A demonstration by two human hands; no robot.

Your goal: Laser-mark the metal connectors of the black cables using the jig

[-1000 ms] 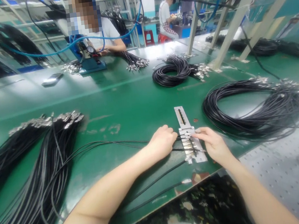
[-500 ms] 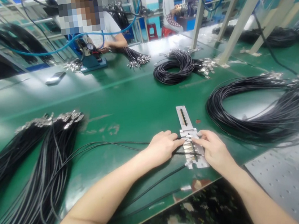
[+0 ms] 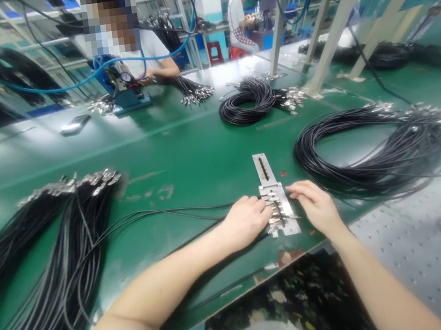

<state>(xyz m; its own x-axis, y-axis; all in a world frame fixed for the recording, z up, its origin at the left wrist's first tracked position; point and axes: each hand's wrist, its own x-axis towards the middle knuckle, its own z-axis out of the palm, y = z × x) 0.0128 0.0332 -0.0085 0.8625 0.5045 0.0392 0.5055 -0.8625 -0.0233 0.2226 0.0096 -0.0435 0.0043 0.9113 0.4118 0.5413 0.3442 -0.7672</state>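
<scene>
A hinged metal fixture [image 3: 291,226] lies unfolded on the green table, its slotted upper plate [image 3: 263,169] pointing away from me. Several silver cable ends sit side by side across its lower plate, their black cables running left. My left hand [image 3: 249,220] rests palm down over those cables at the fixture's left edge, fingers spread a little on the cable ends. Just right of the fixture is my right hand [image 3: 314,204], raised slightly, fingers apart with nothing visible in them. One loose cable end [image 3: 271,267] lies nearer the table's front edge.
A large cable bundle [image 3: 83,224] spreads at the left. Coiled cables lie at the right [image 3: 310,148] and farther back [image 3: 233,110]. Across the table a person works at a blue press [image 3: 132,102]. A phone [image 3: 75,125] lies back left; a perforated metal surface [image 3: 408,249] is front right.
My right hand has drawn back from the cable ends to the fixture's right side. My left hand has shifted slightly and now lies over the lower cables. The camera view has turned slightly right.
</scene>
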